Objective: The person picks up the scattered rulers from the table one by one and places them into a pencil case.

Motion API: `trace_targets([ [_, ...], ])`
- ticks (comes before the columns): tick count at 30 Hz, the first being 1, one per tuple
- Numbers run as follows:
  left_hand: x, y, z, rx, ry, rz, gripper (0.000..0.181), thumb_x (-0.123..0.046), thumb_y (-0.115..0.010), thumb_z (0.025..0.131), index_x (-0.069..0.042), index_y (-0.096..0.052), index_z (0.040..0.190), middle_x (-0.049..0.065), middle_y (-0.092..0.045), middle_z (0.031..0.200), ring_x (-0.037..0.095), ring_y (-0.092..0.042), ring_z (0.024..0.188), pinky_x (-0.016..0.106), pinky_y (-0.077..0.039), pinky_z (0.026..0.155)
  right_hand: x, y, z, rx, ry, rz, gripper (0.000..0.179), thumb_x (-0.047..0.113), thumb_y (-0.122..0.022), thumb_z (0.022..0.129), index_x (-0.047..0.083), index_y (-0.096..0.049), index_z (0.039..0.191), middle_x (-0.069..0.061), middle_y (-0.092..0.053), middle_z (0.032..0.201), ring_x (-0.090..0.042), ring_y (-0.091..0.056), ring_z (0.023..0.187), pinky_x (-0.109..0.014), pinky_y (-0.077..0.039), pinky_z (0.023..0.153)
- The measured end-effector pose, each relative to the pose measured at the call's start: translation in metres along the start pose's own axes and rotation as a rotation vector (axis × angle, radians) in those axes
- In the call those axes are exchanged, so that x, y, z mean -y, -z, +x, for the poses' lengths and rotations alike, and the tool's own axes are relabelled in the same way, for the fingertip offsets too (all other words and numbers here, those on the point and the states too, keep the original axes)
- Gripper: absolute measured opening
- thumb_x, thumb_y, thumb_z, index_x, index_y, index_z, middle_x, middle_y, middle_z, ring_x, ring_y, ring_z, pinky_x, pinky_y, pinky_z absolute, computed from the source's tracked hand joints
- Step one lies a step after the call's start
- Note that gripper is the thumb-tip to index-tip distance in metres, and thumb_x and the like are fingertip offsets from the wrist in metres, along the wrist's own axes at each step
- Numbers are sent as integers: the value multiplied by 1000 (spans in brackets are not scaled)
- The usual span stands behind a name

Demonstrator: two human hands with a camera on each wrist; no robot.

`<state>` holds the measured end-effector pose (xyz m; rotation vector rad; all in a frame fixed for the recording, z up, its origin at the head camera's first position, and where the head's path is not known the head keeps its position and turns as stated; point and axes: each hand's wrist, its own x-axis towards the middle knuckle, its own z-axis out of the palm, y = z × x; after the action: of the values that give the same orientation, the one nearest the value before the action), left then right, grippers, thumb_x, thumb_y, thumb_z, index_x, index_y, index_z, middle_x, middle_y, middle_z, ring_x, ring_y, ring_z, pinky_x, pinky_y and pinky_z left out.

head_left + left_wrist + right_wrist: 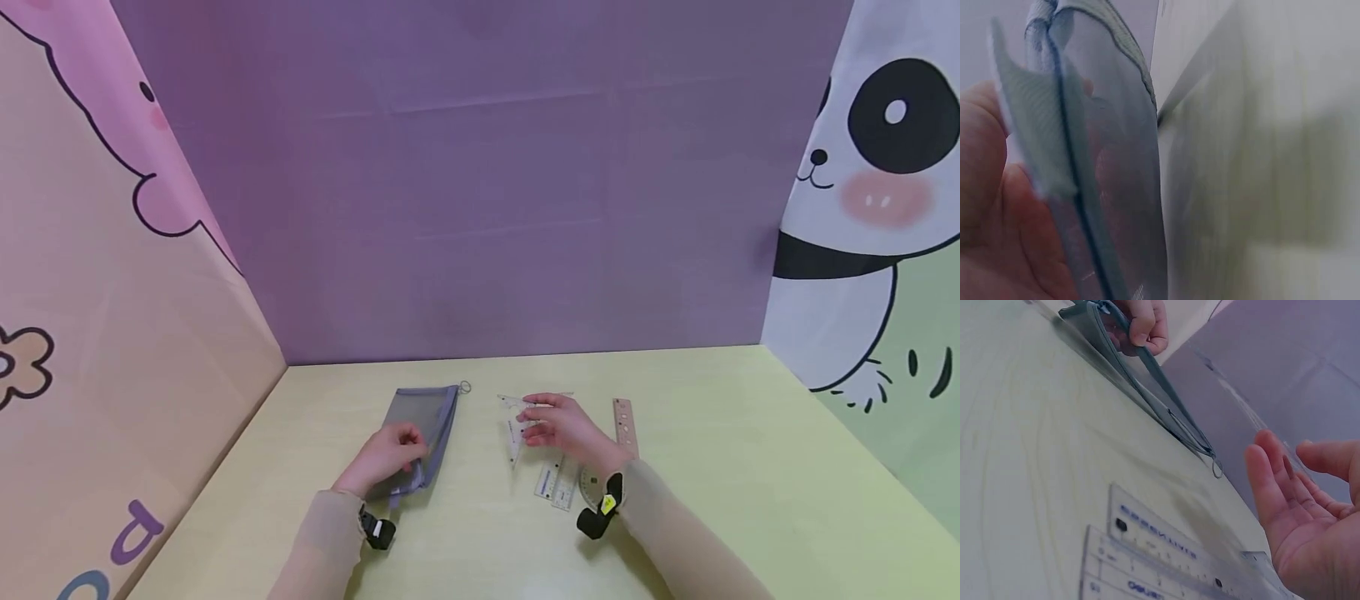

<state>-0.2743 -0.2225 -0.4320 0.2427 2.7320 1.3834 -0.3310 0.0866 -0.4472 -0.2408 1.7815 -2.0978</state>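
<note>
Left hand (386, 454) pinches a mesh pouch (412, 408), right hand (564, 427) a clear set square (514, 432).
I'd keep the pouch's edge lifted, the square's corners clear of the mesh.

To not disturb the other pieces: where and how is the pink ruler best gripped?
Probably pinch the far end of the pink ruler across its long edges, coming from above and the right. It is a narrow strip lying flat; in the head view that end shows uncovered, the right wrist hides the near end, and the clear rulers lie to its left.
</note>
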Motion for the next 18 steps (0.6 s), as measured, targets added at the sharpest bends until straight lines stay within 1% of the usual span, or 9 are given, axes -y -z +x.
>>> trace_targets([
  [5,-1,0,2,-6,4,6,5,-11,-64,84,-7,-60,83,1,-56,74,19,-54,62,32,-44,64,3,-8,5,-2,-5,0,41,8,-55,97,-5,-46,134,-12,-65,101,-17,-66,72,-32,-55,71],
  [10,-1,0,1,-10,7,16,5,-11,-64,85,-8,-61,83,1,-56,73,19,-54,62,32,-43,63,4,-13,8,5,-34,-10,40,7,-53,97,-6,-46,135,-12,-66,100,-16,-66,71,-31,-55,69],
  [13,0,0,0,-11,11,13,6,-12,-64,86,-8,-61,83,1,-56,73,19,-54,62,32,-43,63,1,-15,10,8,-55,8,41,6,-52,98,-7,-44,136,-11,-66,99,-15,-65,70,-30,-55,67],
  [18,0,0,-1,0,-4,-10,6,-11,-64,86,-6,-61,84,2,-56,73,19,-54,62,32,-43,63,-2,-20,12,28,-63,54,42,4,-51,98,-8,-41,137,-10,-66,98,-14,-65,68,-28,-55,66],
])
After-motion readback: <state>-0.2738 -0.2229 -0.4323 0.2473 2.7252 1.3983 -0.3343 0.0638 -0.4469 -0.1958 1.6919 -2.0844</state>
